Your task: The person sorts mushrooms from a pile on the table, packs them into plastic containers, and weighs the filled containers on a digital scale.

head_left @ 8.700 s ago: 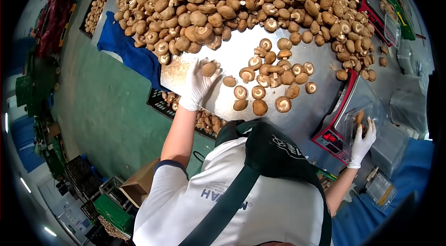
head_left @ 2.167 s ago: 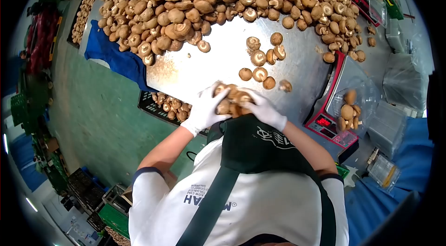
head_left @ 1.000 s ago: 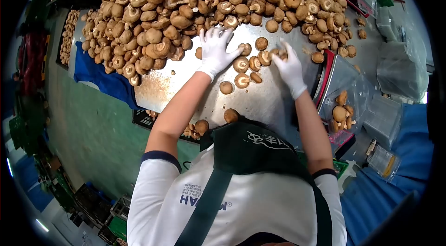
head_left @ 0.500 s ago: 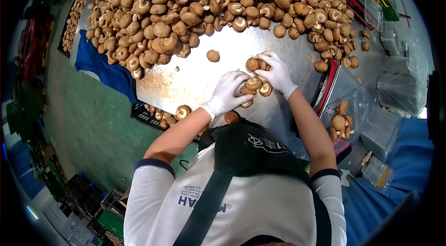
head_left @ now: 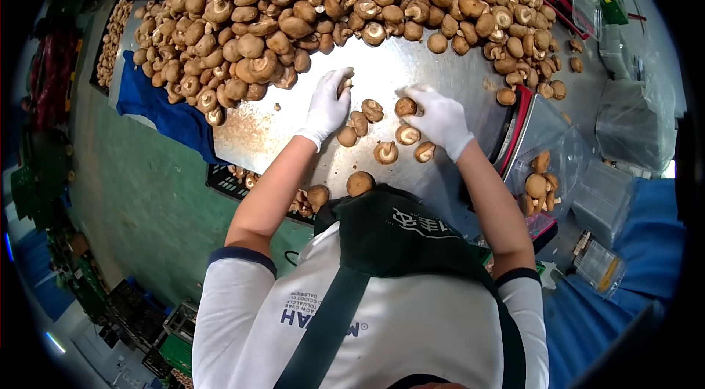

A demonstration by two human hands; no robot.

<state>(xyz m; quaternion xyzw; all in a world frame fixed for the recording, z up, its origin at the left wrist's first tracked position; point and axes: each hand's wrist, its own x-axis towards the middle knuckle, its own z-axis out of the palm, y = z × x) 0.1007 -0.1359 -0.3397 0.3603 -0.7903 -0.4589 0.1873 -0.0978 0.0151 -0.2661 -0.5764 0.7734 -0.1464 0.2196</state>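
My left hand [head_left: 328,106], in a white glove, has its fingers closed around a brown shiitake mushroom [head_left: 344,85] that is partly hidden by them. At the fingertips of my right hand [head_left: 442,119], also gloved, is another shiitake mushroom [head_left: 405,106], gripped between thumb and fingers. Several loose mushrooms [head_left: 385,153] lie on the metal table [head_left: 294,147] between and below the hands, some with their pale stems up. Another mushroom [head_left: 360,183] rests near the table edge by my apron.
A big heap of mushrooms [head_left: 250,44] covers the far side. On the right are a red-edged scale [head_left: 518,125], a clear bag holding mushrooms [head_left: 540,183] and stacked clear trays [head_left: 602,202]. A black crate [head_left: 228,182] sits below the table edge; blue cloth [head_left: 158,106] hangs at left.
My left hand has moved up and left onto the lone mushroom there. The mushrooms bunched between both hands are now spread on the table. My right hand has shifted only slightly.
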